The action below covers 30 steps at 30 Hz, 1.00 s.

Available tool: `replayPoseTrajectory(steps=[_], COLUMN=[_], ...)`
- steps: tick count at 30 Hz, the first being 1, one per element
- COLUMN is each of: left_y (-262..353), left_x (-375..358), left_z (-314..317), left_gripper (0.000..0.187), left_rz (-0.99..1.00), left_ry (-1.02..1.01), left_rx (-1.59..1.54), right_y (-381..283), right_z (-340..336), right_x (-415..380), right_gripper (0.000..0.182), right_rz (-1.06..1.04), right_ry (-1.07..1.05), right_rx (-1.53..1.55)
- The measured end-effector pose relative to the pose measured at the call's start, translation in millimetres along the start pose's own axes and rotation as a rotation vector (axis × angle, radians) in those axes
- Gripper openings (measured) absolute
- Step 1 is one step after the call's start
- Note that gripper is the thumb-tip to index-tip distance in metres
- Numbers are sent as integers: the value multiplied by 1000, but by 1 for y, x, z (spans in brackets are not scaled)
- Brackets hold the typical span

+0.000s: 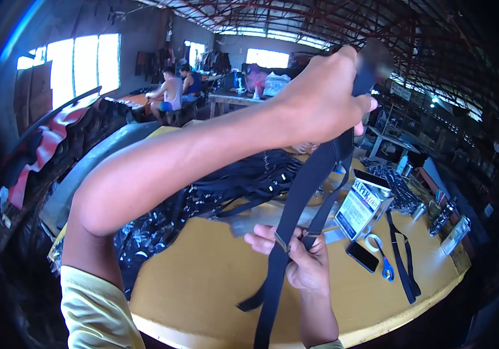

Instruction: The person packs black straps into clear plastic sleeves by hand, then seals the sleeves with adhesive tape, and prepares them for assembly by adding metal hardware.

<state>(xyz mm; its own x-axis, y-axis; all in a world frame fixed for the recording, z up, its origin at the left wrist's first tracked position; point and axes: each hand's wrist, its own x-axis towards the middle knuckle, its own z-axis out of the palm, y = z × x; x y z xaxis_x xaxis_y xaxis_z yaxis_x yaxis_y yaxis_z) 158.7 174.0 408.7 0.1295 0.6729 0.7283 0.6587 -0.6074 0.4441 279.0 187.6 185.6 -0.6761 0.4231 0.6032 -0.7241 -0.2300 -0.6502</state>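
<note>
My left hand point(325, 99) is raised high, shut on the upper end of a black webbing strap point(302, 192). The strap hangs down in two bands to my right hand point(299, 256), which pinches it low over the yellow table point(203, 285). The strap's loose tail drops past the table's front edge. A heap of black straps point(243, 180) lies on the table behind my left forearm.
A tin box with a printed label point(359, 208), a dark phone point(361, 256), blue-handled scissors point(384, 263) and another loose strap point(403, 264) lie at the right. Dark patterned fabric point(144, 232) drapes the left edge. Two people sit at a far table point(173, 93).
</note>
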Motion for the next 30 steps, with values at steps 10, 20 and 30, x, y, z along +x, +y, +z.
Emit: replayPoseTrajectory(steps=[10,20,30], left_y=[-11,-96,-110], left_x=[-31,-140,-375], left_z=[-73,-139,-77], left_gripper=[33,49,26], left_rz=[-103,-244,-760], left_ry=[113,427,684], left_rx=[49,300,35], right_y=[5,-15,-21], right_z=[18,-62,-107], right_x=[-15,-51,-69], right_gripper=[51,32,38], right_rz=[219,560,1171], right_ry=[-125,-223,-251], right_rx=[-417,-274,-602])
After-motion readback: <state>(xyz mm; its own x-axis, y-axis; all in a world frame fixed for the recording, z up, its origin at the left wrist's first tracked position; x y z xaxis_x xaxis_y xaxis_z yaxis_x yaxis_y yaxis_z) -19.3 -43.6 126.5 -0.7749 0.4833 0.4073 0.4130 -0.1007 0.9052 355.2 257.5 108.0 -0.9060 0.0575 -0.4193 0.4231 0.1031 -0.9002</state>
